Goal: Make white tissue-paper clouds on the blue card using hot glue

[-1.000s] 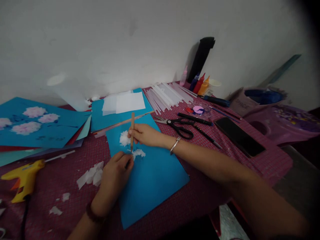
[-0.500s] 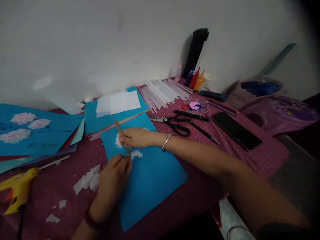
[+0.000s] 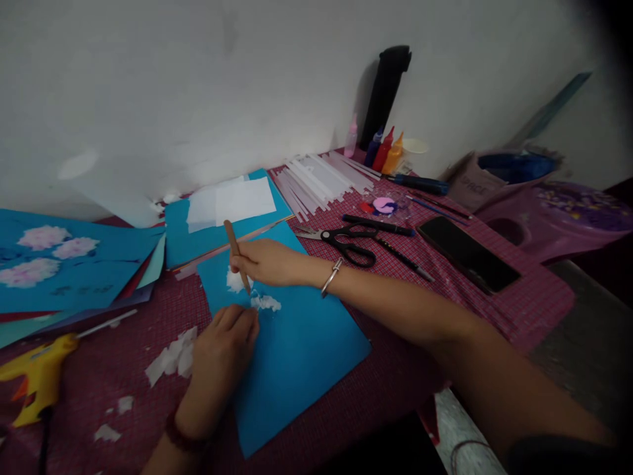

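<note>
My right hand (image 3: 257,262) grips a flat brown wooden stick (image 3: 238,257), its lower end just above the blue sheet (image 3: 306,369). Close to that end lies a crumpled white paper tuft (image 3: 267,303) on the sheet. Another white tuft (image 3: 236,280) is partly covered by my right hand and the stick. My left hand (image 3: 228,343) rests at the sheet's left edge, fingers curled together beside the tuft; whatever they pinch is hidden. Torn white paper pieces (image 3: 173,356) lie left of my left hand on the red checked tablecloth (image 3: 133,389).
At the left are a yellow glue gun (image 3: 42,379) and a blue sheet with pale flowers (image 3: 59,264). White glue sticks (image 3: 321,181), black scissors (image 3: 346,244), a marker (image 3: 378,225), a phone (image 3: 467,254) and paint bottles (image 3: 383,152) lie or stand behind and right of my hands.
My right hand has moved slightly up and left, and the stick's lower end has come away from my left fingers and the tuft. My left hand has stayed nearly in place.
</note>
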The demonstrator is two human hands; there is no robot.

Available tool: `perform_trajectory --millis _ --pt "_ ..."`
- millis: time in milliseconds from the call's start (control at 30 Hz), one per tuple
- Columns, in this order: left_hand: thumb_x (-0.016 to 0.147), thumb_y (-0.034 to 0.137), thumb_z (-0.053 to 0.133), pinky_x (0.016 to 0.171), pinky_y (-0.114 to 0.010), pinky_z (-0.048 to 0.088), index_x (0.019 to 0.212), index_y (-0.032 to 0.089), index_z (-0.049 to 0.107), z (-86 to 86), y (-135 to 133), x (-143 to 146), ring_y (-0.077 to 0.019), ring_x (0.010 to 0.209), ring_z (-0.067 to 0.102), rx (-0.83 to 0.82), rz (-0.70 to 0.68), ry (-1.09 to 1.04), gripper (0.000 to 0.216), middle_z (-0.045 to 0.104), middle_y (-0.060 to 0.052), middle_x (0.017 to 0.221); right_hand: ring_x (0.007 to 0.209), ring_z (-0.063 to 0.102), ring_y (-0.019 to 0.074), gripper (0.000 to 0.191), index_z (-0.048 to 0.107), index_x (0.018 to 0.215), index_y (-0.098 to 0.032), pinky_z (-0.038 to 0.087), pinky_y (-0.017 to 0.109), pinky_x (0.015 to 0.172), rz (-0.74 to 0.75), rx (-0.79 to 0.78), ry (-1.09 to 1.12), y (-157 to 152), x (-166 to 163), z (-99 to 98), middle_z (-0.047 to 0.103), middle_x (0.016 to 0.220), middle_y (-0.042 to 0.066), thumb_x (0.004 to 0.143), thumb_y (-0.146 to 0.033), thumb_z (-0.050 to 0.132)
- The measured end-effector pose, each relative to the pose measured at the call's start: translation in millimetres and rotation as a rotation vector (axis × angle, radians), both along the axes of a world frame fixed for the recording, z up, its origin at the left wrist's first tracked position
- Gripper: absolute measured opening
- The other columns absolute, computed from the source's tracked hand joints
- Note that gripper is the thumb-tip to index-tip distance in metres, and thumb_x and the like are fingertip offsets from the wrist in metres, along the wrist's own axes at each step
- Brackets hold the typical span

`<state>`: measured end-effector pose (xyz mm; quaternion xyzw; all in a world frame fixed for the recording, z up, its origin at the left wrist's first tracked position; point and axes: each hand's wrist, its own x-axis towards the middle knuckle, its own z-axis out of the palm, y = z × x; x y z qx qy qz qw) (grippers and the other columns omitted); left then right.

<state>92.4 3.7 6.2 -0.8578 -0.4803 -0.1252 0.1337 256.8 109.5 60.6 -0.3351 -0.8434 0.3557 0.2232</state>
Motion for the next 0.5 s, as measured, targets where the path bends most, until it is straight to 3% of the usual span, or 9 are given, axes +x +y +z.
perform_trajectory --millis 133,300,500 --pt "0.09 0.02 0.051 0.065 -0.03 0.04 0.083 0.017 0.066 0.2 -2.1 0.9 -0.0207 0.076 0.059 0.012 -0.006 0.009 0.017 0.062 -0.005 0.079 0.076 0.058 0.0153 0.024 0.058 0.087 -0.014 0.039 0.025 0.067 0.024 -0.009 0.023 -3.8 -0.6 -0.3 0.067 0.087 0.007 0.097 -0.022 0.037" --pt "0.089 0.019 0.051 0.067 -0.031 0.041 0.084 0.017 0.066 0.5 -2.4 1.6 -0.021 0.075 0.059 0.017 -0.016 -0.008 0.016 0.062 -0.004 0.077 0.069 0.056 0.0164 0.027 0.058 0.082 -0.015 0.036 0.027 0.06 0.107 0.031 -0.1 -6.3 -3.2 -6.1 0.067 0.081 0.007 0.095 -0.025 0.037" --pt "0.088 0.02 0.052 0.063 -0.031 0.041 0.078 0.018 0.064 -0.7 -2.0 0.9 -0.0211 0.073 0.059 0.022 -0.003 -0.027 0.016 0.062 -0.004 0.076 0.07 0.056 0.0172 0.03 0.059 0.085 -0.013 0.034 0.028 0.06 0.096 0.055 -0.183 -6.5 -1.9 -5.6 0.068 0.084 0.009 0.096 -0.026 0.035"
